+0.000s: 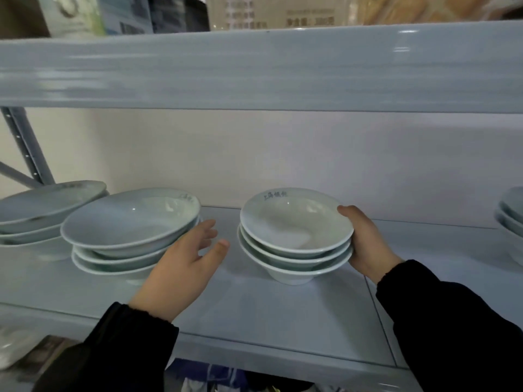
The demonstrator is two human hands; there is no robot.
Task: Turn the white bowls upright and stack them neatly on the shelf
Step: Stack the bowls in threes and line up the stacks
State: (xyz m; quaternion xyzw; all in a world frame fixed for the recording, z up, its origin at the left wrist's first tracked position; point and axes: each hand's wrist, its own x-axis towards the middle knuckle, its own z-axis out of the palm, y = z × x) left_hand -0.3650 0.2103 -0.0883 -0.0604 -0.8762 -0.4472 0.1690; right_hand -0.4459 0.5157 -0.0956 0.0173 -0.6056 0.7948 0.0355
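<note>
A stack of three upright white bowls (295, 236) stands in the middle of the grey shelf (254, 312). My right hand (365, 241) grips the stack's right rim, thumb over the top bowl's edge and fingers below. My left hand (186, 264) hovers with spread fingers between this stack and a second upright stack (127, 233) to the left, whose top bowl sits tilted. I cannot tell whether its fingers touch that stack.
A third stack of bowls (42, 213) stands at the far left, a fourth (512, 216) at the right edge. The upper shelf board (254, 69) hangs low overhead with boxes on top. A metal upright (25, 148) rises at the back left. Bags lie below the shelf.
</note>
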